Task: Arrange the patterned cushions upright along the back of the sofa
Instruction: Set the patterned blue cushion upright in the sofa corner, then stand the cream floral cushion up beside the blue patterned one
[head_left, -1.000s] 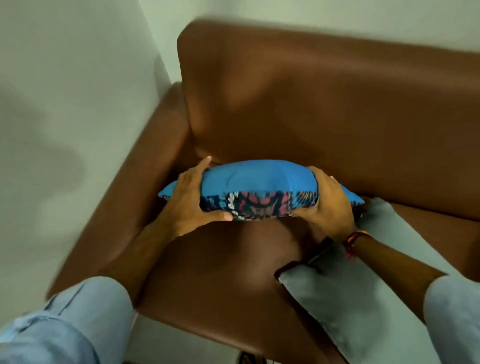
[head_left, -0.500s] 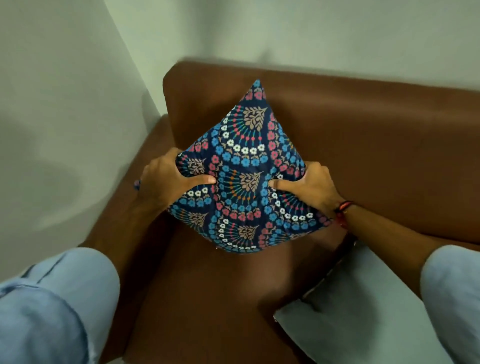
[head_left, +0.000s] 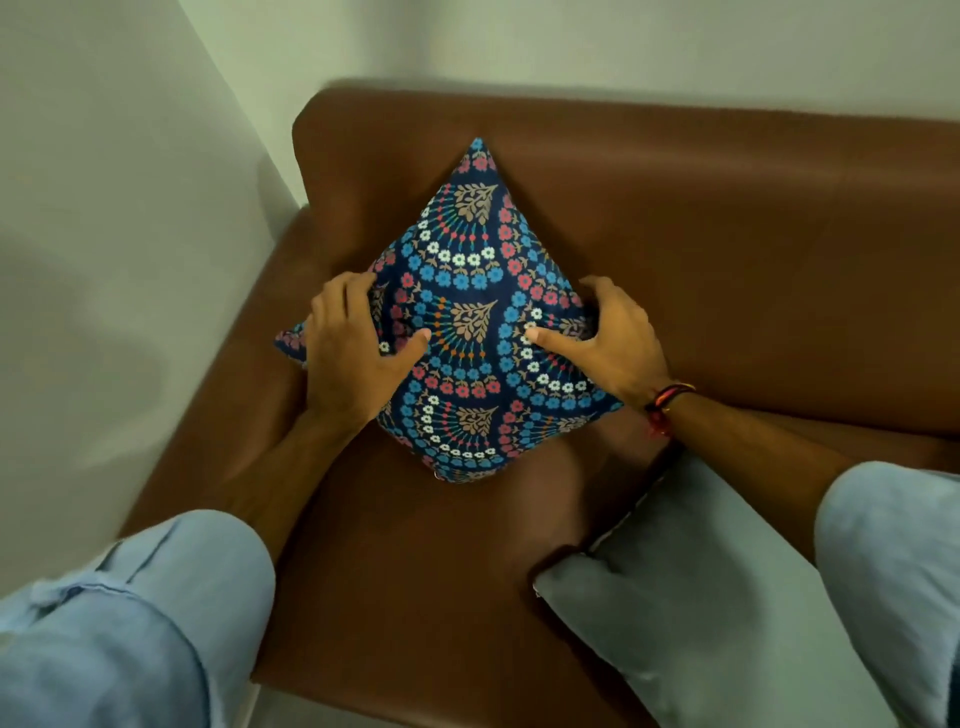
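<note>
A dark blue patterned cushion (head_left: 467, 322) with red, blue and white flowers stands on one corner like a diamond, its top corner leaning on the backrest of the brown leather sofa (head_left: 727, 249). Its bottom corner rests on the seat near the left armrest. My left hand (head_left: 348, 353) grips the cushion's left side, thumb across the front. My right hand (head_left: 608, 338) grips the right side the same way, with a red thread band at the wrist.
A plain pale grey cushion (head_left: 717, 597) lies flat on the seat at the lower right, partly under my right sleeve. The sofa's left armrest (head_left: 249, 374) runs along a white wall (head_left: 104, 234). Bare brown seat (head_left: 415, 571) lies in front of the patterned cushion.
The cushion went from lying flat, blue back up, to standing on a corner with its patterned face toward me. It has since settled lower against the backrest, both hands still on it.
</note>
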